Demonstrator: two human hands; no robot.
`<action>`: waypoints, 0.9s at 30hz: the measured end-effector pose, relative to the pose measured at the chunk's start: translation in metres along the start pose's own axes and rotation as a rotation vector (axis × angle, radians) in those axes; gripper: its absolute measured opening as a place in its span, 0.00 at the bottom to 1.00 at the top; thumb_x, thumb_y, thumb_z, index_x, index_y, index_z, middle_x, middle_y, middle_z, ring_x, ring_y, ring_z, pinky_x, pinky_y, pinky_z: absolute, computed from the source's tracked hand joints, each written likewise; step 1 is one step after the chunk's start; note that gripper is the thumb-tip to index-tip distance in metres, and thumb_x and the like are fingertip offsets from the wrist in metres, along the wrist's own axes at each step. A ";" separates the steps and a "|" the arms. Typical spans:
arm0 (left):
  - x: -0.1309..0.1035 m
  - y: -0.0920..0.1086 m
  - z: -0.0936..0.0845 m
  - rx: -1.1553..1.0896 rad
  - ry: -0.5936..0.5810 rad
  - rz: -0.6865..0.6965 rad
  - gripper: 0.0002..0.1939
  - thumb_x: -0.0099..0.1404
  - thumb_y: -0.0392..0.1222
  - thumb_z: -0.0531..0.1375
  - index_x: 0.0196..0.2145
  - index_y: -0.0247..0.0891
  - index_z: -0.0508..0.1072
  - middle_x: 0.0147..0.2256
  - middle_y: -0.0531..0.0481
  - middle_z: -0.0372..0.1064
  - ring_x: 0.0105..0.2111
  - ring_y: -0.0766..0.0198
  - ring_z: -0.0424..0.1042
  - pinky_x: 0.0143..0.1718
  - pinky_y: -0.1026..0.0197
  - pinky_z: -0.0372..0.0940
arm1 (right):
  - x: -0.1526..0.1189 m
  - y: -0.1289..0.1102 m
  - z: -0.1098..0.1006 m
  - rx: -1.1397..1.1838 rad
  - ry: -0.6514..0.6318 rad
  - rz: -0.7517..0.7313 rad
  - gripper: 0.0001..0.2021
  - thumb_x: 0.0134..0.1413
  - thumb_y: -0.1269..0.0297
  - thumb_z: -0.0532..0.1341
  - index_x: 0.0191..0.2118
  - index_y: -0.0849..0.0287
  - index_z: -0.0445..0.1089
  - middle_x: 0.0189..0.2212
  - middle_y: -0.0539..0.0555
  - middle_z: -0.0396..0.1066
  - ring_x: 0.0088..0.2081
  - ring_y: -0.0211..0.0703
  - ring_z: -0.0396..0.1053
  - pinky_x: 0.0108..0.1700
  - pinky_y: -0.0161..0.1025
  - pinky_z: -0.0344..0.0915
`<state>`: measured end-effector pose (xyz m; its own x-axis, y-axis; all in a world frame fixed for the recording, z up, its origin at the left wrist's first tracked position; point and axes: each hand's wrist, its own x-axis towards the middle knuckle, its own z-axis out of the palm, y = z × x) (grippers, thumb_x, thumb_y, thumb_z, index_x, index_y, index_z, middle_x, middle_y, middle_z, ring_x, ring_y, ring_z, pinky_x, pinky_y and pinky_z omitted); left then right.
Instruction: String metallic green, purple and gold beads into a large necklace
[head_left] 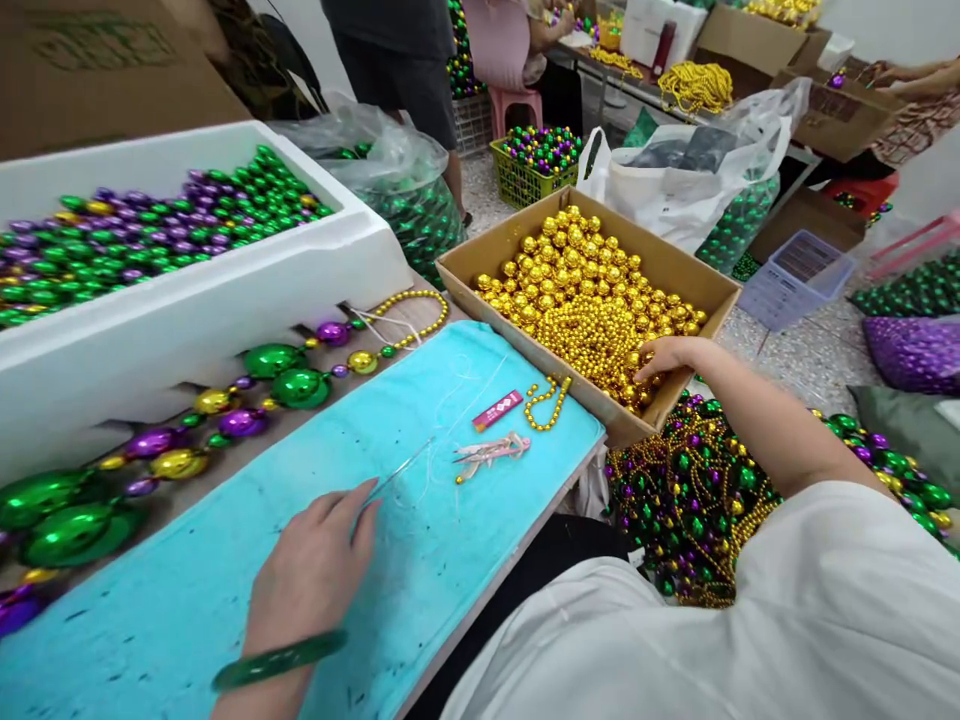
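My left hand [315, 550], with a green bangle at the wrist, is closed on a thin silver tool [401, 468] above a turquoise cloth [225, 560]. The tool's tip points toward fine clear thread. At the near right side of a cardboard box [682, 285], my right hand [666, 355] reaches in with fingers apart, touching the gold beads [592, 335]. On the cloth lie small pinkish scissors [491, 450], a red packet [496, 409] and a short gold bead strand [551, 408].
A white foam box [187, 270] of green and purple beads stands at left, beside a large bead necklace [241, 422]. Bead strands [690, 490] hang or lie below the cardboard box. Bags, a yellow-green basket [525, 185] and other people are farther back.
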<state>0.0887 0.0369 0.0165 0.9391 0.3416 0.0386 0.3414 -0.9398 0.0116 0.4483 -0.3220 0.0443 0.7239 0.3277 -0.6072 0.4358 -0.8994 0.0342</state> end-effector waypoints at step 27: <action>0.186 0.300 -0.038 -0.043 -0.674 0.664 0.19 0.61 0.44 0.59 0.50 0.43 0.74 0.45 0.47 0.75 0.45 0.57 0.72 0.46 0.61 0.64 | 0.038 -0.019 0.020 0.214 -0.717 -0.328 0.31 0.34 0.52 0.73 0.47 0.57 0.71 0.36 0.52 0.71 0.36 0.45 0.68 0.32 0.37 0.65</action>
<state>0.3643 -0.1812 0.0656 0.7706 -0.3465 -0.5349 -0.2602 -0.9372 0.2322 0.4573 -0.2983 0.0048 0.0273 0.3841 -0.9229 0.4015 -0.8497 -0.3418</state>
